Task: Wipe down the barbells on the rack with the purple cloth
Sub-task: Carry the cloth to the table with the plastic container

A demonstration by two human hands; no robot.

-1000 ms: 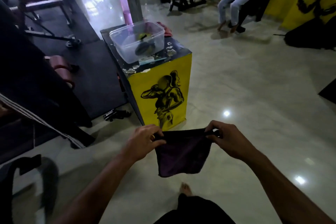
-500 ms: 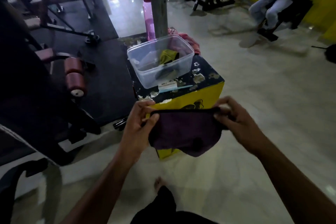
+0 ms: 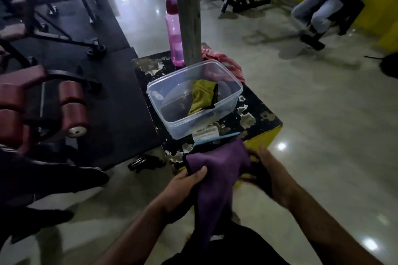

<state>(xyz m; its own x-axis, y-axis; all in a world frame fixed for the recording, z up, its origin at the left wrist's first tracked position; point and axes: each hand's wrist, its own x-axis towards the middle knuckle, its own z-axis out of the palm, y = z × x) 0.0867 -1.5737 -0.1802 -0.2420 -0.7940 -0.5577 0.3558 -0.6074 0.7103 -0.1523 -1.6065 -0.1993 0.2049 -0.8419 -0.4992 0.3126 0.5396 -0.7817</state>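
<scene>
From the head camera, looking down over a dim gym floor, the purple cloth [image 3: 217, 170] hangs bunched between the person's two hands, low in the middle of the view and just in front of the near edge of a yellow-sided box with a worn black top, here the table [image 3: 256, 119]. The left hand [image 3: 183, 189] clamps the cloth's left edge, thumb lying across the front of the fabric and the other fingers hidden behind it. The right hand [image 3: 269, 176] is blurred and partly behind the cloth; its fingers curl toward the cloth's right side, but whether they actually pinch it cannot be told. The cloth's lower end droops down toward the person's dark shorts. On the table sits a clear plastic container [image 3: 172, 122] with no lid on it, holding a yellow-green rag [image 3: 201, 97] and something dark under it. Behind the container stands a pink bottle [image 3: 174, 30], partly hidden by a grey post [image 3: 187, 11], and a pinkish-red fabric [image 3: 228, 62] lies at the table's far right corner. To the left, on black matting, a machine carries maroon roller pads [image 3: 73, 109]. Far right, a seated person's legs in light jeans [image 3: 316, 13] show against a yellow wall. No barbell rack can be made out.
</scene>
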